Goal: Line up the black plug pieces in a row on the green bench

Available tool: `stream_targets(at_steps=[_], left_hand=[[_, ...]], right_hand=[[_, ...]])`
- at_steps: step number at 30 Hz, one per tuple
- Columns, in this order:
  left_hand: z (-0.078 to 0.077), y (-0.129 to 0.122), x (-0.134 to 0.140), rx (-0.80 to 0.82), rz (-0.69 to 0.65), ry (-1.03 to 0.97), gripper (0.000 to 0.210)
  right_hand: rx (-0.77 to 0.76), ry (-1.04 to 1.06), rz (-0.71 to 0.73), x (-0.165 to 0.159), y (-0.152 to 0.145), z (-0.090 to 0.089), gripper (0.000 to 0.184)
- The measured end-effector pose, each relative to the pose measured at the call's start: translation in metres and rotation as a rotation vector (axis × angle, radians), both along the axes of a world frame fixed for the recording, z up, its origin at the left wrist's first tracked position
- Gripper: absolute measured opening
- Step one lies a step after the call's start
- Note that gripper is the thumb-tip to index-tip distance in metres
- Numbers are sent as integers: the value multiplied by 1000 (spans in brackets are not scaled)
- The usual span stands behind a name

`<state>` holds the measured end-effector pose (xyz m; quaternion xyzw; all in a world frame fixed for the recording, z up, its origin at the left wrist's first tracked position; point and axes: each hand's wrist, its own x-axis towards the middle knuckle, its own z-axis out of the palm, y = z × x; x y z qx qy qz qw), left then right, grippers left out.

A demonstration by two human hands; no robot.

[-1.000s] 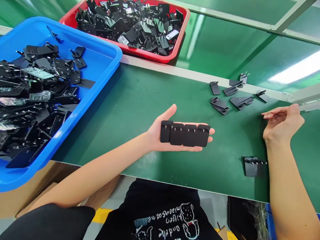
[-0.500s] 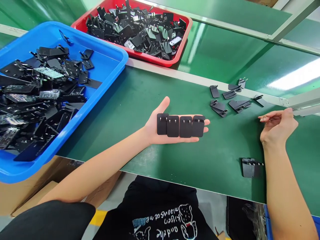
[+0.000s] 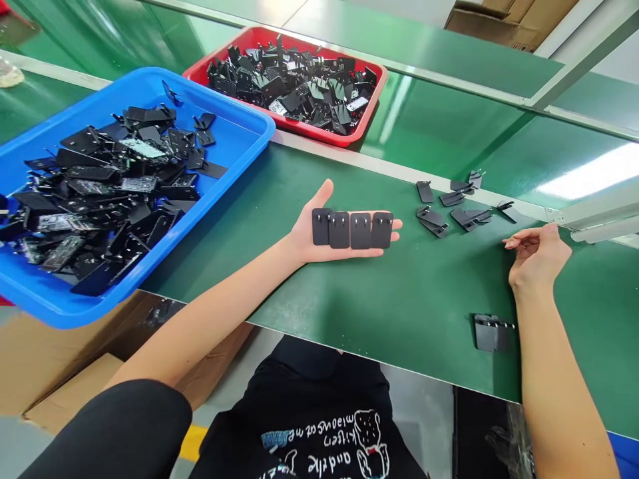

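Observation:
Across my left hand (image 3: 305, 241), palm up with the fingers stretched out flat, lies a row of several black two-pin plates (image 3: 360, 230). They are small, with rounded corners, and short metal pins show near their upper edges. My right hand (image 3: 538, 261) is over the right side of the green table, fingers curled in and fingertips together. Whether anything is in that hand is hidden. Just left of it lie loose black pieces with pins (image 3: 470, 219). Below it on the table, beside my forearm, is another black pinned piece (image 3: 490, 332).
A blue tray (image 3: 249, 143) heaped with black pieces stands at the left. Behind it, a red tray (image 3: 372, 110) holds more of them. A pale metal rail (image 3: 399, 171) runs along the back of the green table (image 3: 399, 313). Cardboard boxes (image 3: 80, 379) stand below at the left.
The view has shifted, so the trays appear farther right and both hands slightly farther left. The plates still lie on my left palm, and my right fingers remain curled.

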<state>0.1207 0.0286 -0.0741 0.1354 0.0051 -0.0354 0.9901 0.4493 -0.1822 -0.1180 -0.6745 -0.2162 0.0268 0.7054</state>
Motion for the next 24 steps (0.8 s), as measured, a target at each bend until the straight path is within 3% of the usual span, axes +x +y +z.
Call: stream_targets(at_steps=[24], left_hand=[[-2,-1,-1,32,-7,-22,95]], right_hand=[[-18,-25,67,1,-2,-4,44]])
